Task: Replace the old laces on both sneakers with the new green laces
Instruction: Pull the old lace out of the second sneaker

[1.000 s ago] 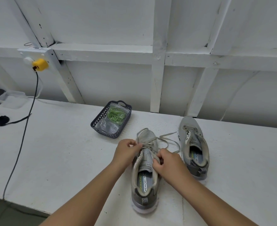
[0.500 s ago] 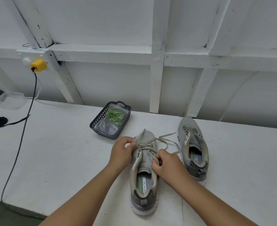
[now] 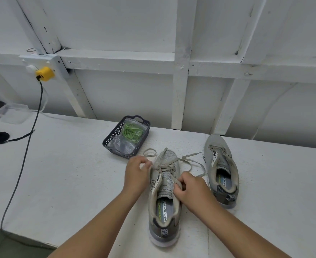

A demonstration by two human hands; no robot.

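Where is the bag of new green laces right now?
In the head view, the bag of green laces lies in the dark basket on the white table, beyond the left hand.

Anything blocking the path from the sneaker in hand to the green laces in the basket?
Nothing visible. The basket with the bagged green laces sits just beyond the left hand, with bare table between. The near sneaker is not yet unlaced.
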